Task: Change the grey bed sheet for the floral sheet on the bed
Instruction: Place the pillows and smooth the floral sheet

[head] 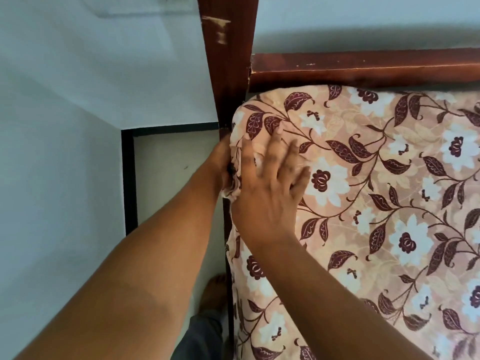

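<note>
The floral sheet [376, 193], peach with white flowers and maroon leaves, covers the mattress up to its rounded top-left corner. My right hand [270, 183] lies flat on the sheet near that corner, fingers spread and straight, pressing down. My left hand [223, 162] reaches down the mattress's left side, where bunched sheet fabric sits against it; its fingers are hidden behind the edge. No grey sheet is in view.
A dark brown wooden bedpost [228, 68] rises at the corner, and a wooden rail [363, 67] runs along the head of the bed. White walls close in at left, leaving a narrow strip of floor [171, 183]. My bare foot [214, 292] stands beside the bed.
</note>
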Tool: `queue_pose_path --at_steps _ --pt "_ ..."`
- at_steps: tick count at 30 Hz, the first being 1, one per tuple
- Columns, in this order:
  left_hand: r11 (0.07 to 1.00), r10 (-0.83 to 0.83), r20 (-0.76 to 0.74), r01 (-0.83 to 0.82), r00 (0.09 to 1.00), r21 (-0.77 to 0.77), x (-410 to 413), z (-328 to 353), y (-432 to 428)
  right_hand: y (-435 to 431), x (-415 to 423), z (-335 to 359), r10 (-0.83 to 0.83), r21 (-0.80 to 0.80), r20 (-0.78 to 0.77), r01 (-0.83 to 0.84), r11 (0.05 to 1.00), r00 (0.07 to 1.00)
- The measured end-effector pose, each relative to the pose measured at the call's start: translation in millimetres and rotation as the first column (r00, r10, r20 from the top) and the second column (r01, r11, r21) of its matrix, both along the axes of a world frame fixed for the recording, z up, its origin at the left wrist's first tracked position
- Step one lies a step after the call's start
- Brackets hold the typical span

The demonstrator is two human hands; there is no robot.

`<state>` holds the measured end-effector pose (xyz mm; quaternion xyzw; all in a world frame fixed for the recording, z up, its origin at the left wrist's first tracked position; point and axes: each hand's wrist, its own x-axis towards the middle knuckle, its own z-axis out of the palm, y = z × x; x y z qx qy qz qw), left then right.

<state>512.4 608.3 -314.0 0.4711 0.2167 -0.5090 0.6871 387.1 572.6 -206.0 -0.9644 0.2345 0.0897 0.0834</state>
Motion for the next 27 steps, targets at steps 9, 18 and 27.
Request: queue_pose_path --at_steps 9,18,27 --pt "0.998 0.057 -0.142 -0.052 0.988 0.032 -8.4 -14.1 23.5 5.2 16.1 -25.2 -0.058 0.013 -0.060 0.059 0.998 0.997" --pt "0.639 -0.258 0.513 -0.254 0.819 0.726 -57.5 -12.3 46.0 4.3 19.2 -48.2 -0.024 -0.018 -0.129 0.022 1.000 0.991" --pt "0.995 0.006 0.084 -0.015 0.996 0.098 -98.7 36.5 24.3 -19.5 -46.5 -27.1 -0.044 0.114 -0.035 0.048 0.992 0.998"
